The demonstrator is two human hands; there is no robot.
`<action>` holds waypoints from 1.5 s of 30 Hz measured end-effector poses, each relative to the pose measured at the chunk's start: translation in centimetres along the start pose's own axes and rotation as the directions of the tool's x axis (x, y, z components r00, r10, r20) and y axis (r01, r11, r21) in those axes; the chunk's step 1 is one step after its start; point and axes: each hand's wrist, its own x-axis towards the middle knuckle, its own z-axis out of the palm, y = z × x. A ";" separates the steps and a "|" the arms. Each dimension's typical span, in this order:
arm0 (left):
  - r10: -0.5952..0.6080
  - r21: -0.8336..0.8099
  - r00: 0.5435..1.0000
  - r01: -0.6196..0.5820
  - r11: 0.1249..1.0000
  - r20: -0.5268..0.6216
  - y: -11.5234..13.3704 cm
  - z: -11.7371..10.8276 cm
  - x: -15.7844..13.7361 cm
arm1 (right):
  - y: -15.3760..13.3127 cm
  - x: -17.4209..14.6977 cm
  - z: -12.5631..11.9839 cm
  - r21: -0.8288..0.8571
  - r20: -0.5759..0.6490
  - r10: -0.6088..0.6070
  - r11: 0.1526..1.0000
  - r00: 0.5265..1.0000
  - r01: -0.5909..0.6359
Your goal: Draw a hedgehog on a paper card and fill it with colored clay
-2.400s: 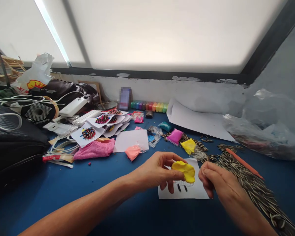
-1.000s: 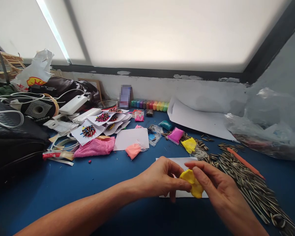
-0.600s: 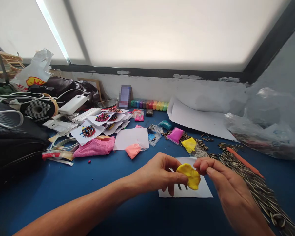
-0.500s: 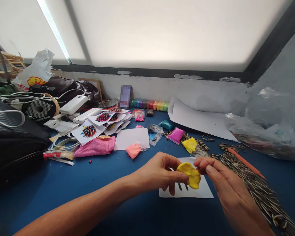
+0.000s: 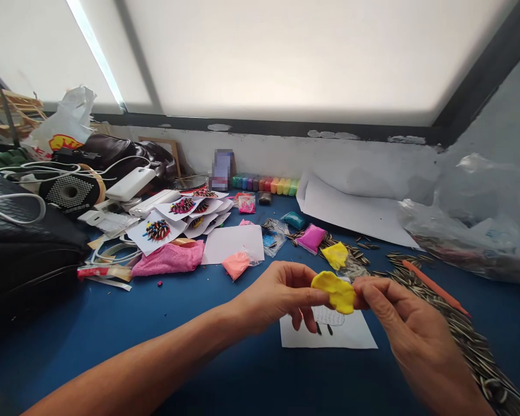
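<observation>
A flattened piece of yellow modelling clay (image 5: pixel 335 292) is held up in the air between my two hands. My left hand (image 5: pixel 288 292) pinches its left side between thumb and fingers. At its right edge, my right hand (image 5: pixel 394 306) has thumb and fingertips closed on the clay. Below lies a white sheet of paper (image 5: pixel 351 336) with a drawn, patterned outline and two dark seeds on it. Part of the drawing is hidden behind the clay and my left hand.
Sunflower seeds (image 5: pixel 472 341) lie heaped on the right beside an orange stick (image 5: pixel 435 288). Farther back are yellow (image 5: pixel 335 254), magenta (image 5: pixel 311 238) and coral clay packs (image 5: pixel 236 266). Decorated cards (image 5: pixel 158 231), a pink cloth (image 5: pixel 169 258) and a black bag (image 5: pixel 26 248) stand left.
Both hands have risen slightly with the clay, which is now tilted more level. My right fingertips have closed on its right edge, and more of the drawing shows beneath.
</observation>
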 end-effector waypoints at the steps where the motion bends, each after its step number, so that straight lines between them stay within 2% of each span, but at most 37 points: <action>1: 0.007 -0.006 1.000 -0.007 1.000 -0.019 0.1 0.0 0.0 | -0.2 0.0 0.0 -0.031 -0.013 -0.008 0.999 1.000 0.007; 7: 0.000 -0.034 0.997 -0.003 0.999 -0.078 0.2 -0.2 0.3 | -0.5 0.0 0.1 -0.108 0.067 -0.033 0.993 0.997 0.040; 9: 0.002 -0.040 0.997 -0.005 0.999 -0.074 0.1 -0.2 0.3 | -0.2 0.2 0.2 -0.088 0.028 0.000 0.996 1.000 0.003; 11: 0.011 -0.047 0.998 -0.014 0.999 -0.069 0.0 -0.1 0.3 | 0.2 0.5 0.2 -0.009 -0.043 0.039 0.999 0.998 -0.039; 13: 0.007 -0.048 0.998 -0.010 0.999 -0.058 0.0 0.1 0.3 | 0.4 0.5 0.2 0.081 -0.065 0.078 0.994 0.995 -0.073; 17: -0.046 -0.020 0.999 0.046 0.999 -0.008 -0.2 0.4 0.2 | -0.1 0.0 0.4 0.121 0.054 0.062 0.990 0.997 -0.068; 20: -0.072 0.024 0.997 0.072 0.997 0.001 -0.7 0.5 0.1 | -0.7 -0.6 0.8 0.081 0.120 0.029 0.996 0.992 -0.039; 24: -0.110 0.178 0.994 0.108 0.978 -0.002 -0.9 0.6 -0.2 | -0.8 -1.0 1.2 -0.019 0.101 -0.058 0.998 0.993 0.060; 29: -0.113 0.304 0.993 0.116 0.946 -0.027 -0.6 0.7 -0.5 | -0.5 -0.9 1.2 0.007 0.075 -0.014 1.000 0.997 0.013; 33: -0.154 0.290 0.988 0.155 0.945 -0.026 -0.5 0.7 -0.4 | 0.0 -0.5 1.0 0.050 0.159 0.053 0.997 0.986 -0.062; 36: -0.169 0.255 0.986 0.164 0.953 -0.003 -0.4 0.7 -0.4 | 0.3 -0.2 0.6 0.040 0.179 0.075 0.996 0.981 -0.083; 40: -0.113 0.156 0.994 0.113 0.981 -0.010 0.0 0.7 -0.2 | 0.0 -0.1 0.2 -0.022 0.093 0.057 0.998 0.994 -0.055; 45: -0.056 0.117 0.998 0.057 0.991 -0.014 0.0 0.6 -0.1 | -0.7 -0.1 0.1 -0.053 0.223 0.022 0.999 0.975 -0.010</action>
